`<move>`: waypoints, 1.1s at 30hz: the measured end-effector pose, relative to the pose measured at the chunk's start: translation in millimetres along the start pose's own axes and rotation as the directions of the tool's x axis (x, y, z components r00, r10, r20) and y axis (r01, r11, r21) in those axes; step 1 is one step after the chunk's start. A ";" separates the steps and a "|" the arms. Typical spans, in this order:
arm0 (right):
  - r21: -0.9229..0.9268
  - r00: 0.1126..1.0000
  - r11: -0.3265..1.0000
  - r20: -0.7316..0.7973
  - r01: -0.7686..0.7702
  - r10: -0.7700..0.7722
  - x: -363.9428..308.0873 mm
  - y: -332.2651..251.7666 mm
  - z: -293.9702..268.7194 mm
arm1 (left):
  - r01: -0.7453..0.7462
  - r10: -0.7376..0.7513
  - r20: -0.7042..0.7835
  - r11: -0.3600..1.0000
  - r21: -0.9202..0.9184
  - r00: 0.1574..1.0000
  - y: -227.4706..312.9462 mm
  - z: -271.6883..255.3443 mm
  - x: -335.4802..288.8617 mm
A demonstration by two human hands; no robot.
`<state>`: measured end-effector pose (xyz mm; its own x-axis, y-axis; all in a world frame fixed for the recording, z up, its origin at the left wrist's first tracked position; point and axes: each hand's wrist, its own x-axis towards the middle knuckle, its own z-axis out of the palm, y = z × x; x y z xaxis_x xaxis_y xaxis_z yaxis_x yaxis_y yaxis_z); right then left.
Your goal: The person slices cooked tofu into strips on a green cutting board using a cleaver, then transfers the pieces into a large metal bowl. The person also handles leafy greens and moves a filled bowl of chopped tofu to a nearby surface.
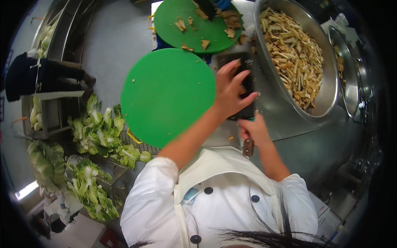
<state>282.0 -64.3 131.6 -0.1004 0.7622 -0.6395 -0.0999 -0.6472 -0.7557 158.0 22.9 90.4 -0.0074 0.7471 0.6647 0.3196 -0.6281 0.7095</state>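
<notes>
My left hand (230, 91) has its fingers spread over a dark, flat, rectangular surface (247, 111). A small brown piece shows between the fingers; I cannot tell if they touch it. Close to my body, my right hand (258, 131) is closed around a knife with a riveted brown wooden handle (248, 147). Whether the dark surface is this knife's blade I cannot tell. My left forearm crosses the right edge of a round green cutting board (169, 95), which carries only a few tiny crumbs.
Another green board (173, 29) with brown chopped pieces lies beyond, where a person's blue-gloved hand (222, 4) and a dark blade show. A large steel bowl (328, 99) at right holds brown strips. Leafy cabbages (99, 128) are at left; another person (41, 76) bends there.
</notes>
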 end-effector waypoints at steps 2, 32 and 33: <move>-0.007 0.967 0.991 -0.217 0.134 -0.133 -25.3 -28.2 -17.4 | -0.245 0.243 -0.045 0.968 -0.049 0.969 15.3 38.3 61.7; -0.203 0.907 0.972 0.377 -0.114 0.186 94.1 94.9 99.3 | 0.262 -0.246 -0.092 0.877 0.403 0.965 50.3 -167.0 -163.5; -0.261 0.928 0.964 0.347 -0.046 0.138 99.4 100.3 102.6 | 0.233 -0.237 -0.040 0.888 0.397 0.971 46.9 -167.2 -169.6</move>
<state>160.4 -54.7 6.7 -0.4501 0.6139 -0.6485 0.1666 -0.6557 -0.7364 15.8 -169.6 50.0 -0.1208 0.8655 0.4861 0.6581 -0.2968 0.6920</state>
